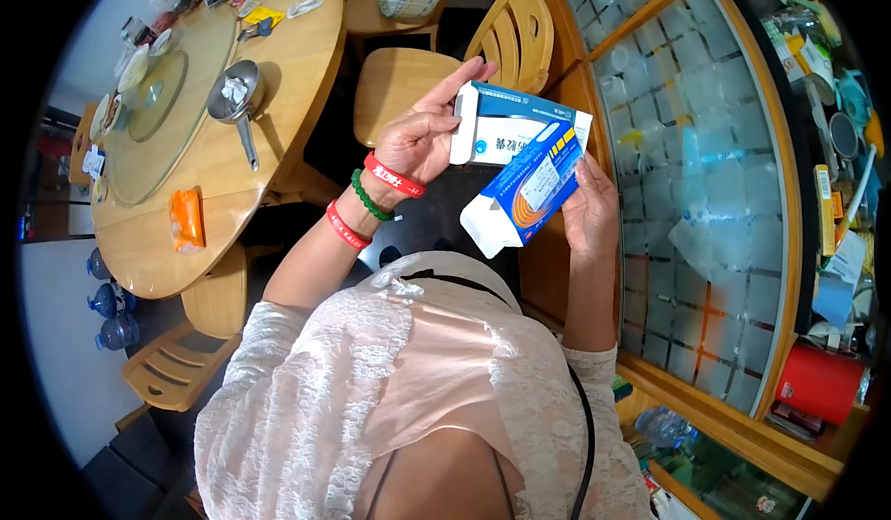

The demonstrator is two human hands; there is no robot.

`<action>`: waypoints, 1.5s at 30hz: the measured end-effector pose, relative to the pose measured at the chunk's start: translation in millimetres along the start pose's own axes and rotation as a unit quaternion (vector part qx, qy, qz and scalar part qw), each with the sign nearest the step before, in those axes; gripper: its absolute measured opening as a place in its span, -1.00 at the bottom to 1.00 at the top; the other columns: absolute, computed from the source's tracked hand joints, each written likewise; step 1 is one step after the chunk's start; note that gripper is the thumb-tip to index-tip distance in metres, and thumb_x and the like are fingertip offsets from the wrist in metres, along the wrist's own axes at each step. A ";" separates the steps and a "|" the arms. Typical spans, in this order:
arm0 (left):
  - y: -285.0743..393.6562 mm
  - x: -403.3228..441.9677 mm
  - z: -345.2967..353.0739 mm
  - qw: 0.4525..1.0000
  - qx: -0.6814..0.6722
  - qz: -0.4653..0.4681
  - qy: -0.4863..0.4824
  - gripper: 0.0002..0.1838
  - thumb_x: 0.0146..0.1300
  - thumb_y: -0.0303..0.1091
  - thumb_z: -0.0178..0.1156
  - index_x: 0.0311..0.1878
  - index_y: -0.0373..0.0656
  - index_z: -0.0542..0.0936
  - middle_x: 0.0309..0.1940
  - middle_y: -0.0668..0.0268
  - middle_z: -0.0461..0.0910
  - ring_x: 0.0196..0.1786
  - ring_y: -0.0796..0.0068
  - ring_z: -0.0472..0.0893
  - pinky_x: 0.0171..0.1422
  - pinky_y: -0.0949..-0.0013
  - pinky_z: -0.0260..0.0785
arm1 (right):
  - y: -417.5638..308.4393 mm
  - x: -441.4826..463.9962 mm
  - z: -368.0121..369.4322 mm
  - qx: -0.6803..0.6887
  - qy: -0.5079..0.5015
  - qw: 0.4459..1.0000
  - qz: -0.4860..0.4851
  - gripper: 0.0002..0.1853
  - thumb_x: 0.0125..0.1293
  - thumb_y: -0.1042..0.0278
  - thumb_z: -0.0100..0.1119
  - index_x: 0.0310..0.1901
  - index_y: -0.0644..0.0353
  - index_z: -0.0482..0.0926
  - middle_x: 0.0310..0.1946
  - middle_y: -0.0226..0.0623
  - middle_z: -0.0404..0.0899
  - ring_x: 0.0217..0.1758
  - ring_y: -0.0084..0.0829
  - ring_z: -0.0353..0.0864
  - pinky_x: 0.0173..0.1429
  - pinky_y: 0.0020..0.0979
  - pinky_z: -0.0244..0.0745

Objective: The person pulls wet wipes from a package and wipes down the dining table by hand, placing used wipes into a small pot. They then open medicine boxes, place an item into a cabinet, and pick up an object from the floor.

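Note:
In front of me my left hand grips one end of a teal and white medicine box with Chinese lettering. Its thumb lies on the near face, and the fingers reach behind. My right hand is closed on a blue medicine box with orange rings and a white label. The blue box tilts across the lower right part of the teal one, overlapping it. White flaps stick out at the blue box's lower left end. Red wristbands and a green bead bracelet circle my left wrist.
On the left stands a round wooden table bearing a metal pan, an orange packet and several jars. Wooden chairs stand beside it. To the right, a cabinet with frosted glass doors adjoins a cluttered shelf with a red box.

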State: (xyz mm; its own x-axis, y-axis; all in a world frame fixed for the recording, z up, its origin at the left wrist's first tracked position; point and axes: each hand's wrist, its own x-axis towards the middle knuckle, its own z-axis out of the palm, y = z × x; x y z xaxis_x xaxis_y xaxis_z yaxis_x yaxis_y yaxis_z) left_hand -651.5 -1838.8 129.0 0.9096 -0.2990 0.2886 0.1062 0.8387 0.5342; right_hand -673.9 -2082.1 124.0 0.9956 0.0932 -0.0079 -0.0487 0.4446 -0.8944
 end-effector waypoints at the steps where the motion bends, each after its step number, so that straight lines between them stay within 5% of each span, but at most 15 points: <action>1: -0.6 0.1 -0.2 1.000 0.017 0.007 -0.005 -0.32 0.25 -0.42 -0.09 0.43 -0.30 -0.01 0.45 0.00 -0.05 0.46 0.11 0.10 0.48 0.13 -0.01 | 0.9 0.7 0.1 0.002 0.008 1.000 0.005 -0.57 0.39 0.34 0.01 0.18 0.46 0.35 0.01 -0.16 0.54 0.02 -0.44 0.56 0.17 -0.35 0.42; 7: 0.6 -9.0 18.0 0.984 0.170 0.047 0.033 -0.28 0.34 -0.21 0.01 0.44 -0.24 -0.05 0.39 -0.06 0.08 0.37 0.13 0.27 0.38 0.19 0.20 | -3.8 -0.4 5.6 0.022 0.003 1.000 0.006 -0.57 0.36 0.40 0.02 0.20 0.43 0.35 -0.01 -0.21 0.56 0.01 -0.45 0.56 0.14 -0.37 0.44; 15: 1.8 -13.5 12.9 0.979 0.173 0.092 0.052 -0.32 0.35 -0.23 -0.01 0.44 -0.25 0.00 0.36 -0.01 0.15 0.33 0.24 0.33 0.36 0.28 0.22 | -9.6 -1.4 11.4 -0.005 0.036 0.999 -0.007 -0.56 0.32 0.32 0.13 0.16 0.41 0.41 0.00 -0.16 0.57 0.04 -0.43 0.57 0.16 -0.37 0.44; 17: 0.3 -14.4 5.0 0.905 0.393 0.125 0.102 -0.40 0.39 -0.28 -0.05 0.42 -0.25 0.07 0.31 0.07 0.26 0.26 0.38 0.39 0.32 0.37 0.24 | -10.5 -1.5 15.5 0.008 0.023 0.999 -0.023 -0.56 0.32 0.33 0.14 0.15 0.43 0.41 0.00 -0.17 0.57 0.03 -0.44 0.57 0.15 -0.37 0.46; 23: 5.1 -15.5 3.5 0.954 0.246 0.119 0.120 -0.51 0.46 -0.36 -0.15 0.41 -0.17 0.15 0.20 0.17 0.41 0.23 0.49 0.39 0.31 0.47 0.18 | -11.7 0.2 12.8 0.022 0.047 0.998 -0.031 -0.58 0.33 0.39 0.10 0.14 0.46 0.40 -0.02 -0.13 0.57 0.03 -0.43 0.58 0.12 -0.38 0.49; 32: -5.7 -15.2 -1.3 0.918 0.347 0.117 0.150 -0.50 0.50 -0.16 -0.31 0.40 -0.17 0.17 0.20 0.16 0.26 0.25 0.42 0.29 0.36 0.43 0.06 | -6.8 -4.3 29.8 0.009 0.032 0.999 -0.029 -0.58 0.34 0.44 0.08 0.17 0.47 0.37 0.01 -0.09 0.55 0.02 -0.35 0.58 0.12 -0.31 0.49; 34: -13.0 -15.7 -4.4 0.849 0.476 0.186 0.133 -0.40 0.49 0.00 -0.47 0.43 -0.19 0.06 0.23 0.07 0.20 0.24 0.29 0.30 0.37 0.37 0.05 | -7.7 -2.2 33.8 0.004 0.028 0.999 -0.038 -0.58 0.34 0.46 0.07 0.18 0.47 0.36 0.01 -0.09 0.54 0.02 -0.36 0.58 0.12 -0.32 0.49; 35: -20.3 -15.1 -2.4 0.754 0.604 0.245 0.087 -0.33 0.46 0.08 -0.56 0.45 -0.21 -0.06 0.24 -0.01 0.16 0.24 0.18 0.29 0.38 0.32 0.04 | -9.5 -3.3 32.3 -0.018 0.023 0.999 -0.046 -0.59 0.34 0.48 0.05 0.18 0.48 0.35 0.01 -0.11 0.54 0.01 -0.38 0.57 0.12 -0.34 0.48; 38: -40.7 -15.6 -5.2 0.778 0.573 0.238 0.096 -0.33 0.46 0.10 -0.50 0.42 -0.20 0.03 0.23 0.08 0.22 0.22 0.37 0.37 0.29 0.37 0.23 | -18.9 1.8 25.8 -0.057 0.011 0.997 -0.046 -0.60 0.34 0.51 0.02 0.17 0.50 0.34 -0.02 -0.15 0.54 -0.02 -0.42 0.57 0.10 -0.36 0.47; 40: -44.1 -19.4 -6.3 0.926 0.327 0.070 0.175 -0.29 0.43 0.19 -0.46 0.25 -0.30 0.23 0.10 0.05 0.35 0.15 0.26 0.38 0.34 0.31 0.10 | -20.3 9.9 14.6 -0.065 0.002 0.998 -0.007 -0.59 0.30 0.55 0.08 0.17 0.48 0.37 -0.07 -0.20 0.56 -0.04 -0.48 0.56 0.10 -0.44 0.45; 41: -37.6 -16.6 -19.1 0.910 0.377 0.096 0.142 -0.44 0.43 0.11 -0.23 0.05 -0.27 0.39 -0.04 0.18 0.46 0.01 0.45 0.47 0.21 0.38 0.25 | -22.5 17.9 7.0 -0.063 0.009 0.998 -0.011 -0.59 0.30 0.55 0.08 0.17 0.48 0.37 -0.07 -0.20 0.56 -0.04 -0.48 0.56 0.10 -0.44 0.45; 43: -17.1 -7.1 -30.9 0.946 0.294 -0.107 0.085 -0.65 0.40 -0.10 -0.01 0.01 -0.20 0.42 -0.05 0.29 0.48 -0.03 0.58 0.51 0.08 0.49 0.35 | -29.4 33.9 -6.3 -0.093 -0.100 0.988 0.072 -0.58 0.28 0.55 0.09 0.17 0.49 0.36 -0.08 -0.20 0.56 -0.03 -0.49 0.56 0.09 -0.47 0.46; 45: -0.1 2.0 -24.1 0.924 0.313 -0.210 0.059 -0.58 0.30 -0.21 0.17 0.14 -0.20 0.40 -0.19 0.38 0.54 -0.13 0.63 0.54 -0.02 0.59 0.36 | -43.3 43.5 -2.6 -0.104 -0.132 0.979 0.115 -0.55 0.27 0.52 0.11 0.18 0.49 0.36 -0.09 -0.20 0.57 -0.03 -0.51 0.57 0.08 -0.51 0.45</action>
State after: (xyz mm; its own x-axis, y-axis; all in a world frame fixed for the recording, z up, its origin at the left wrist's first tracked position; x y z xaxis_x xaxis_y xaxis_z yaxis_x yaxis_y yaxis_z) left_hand -640.0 -1828.5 110.4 0.8828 -0.4549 -0.1173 0.2396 0.2211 0.9454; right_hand -628.3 -2099.6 161.3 0.9033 0.4092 -0.1289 -0.2253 0.1968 -0.9542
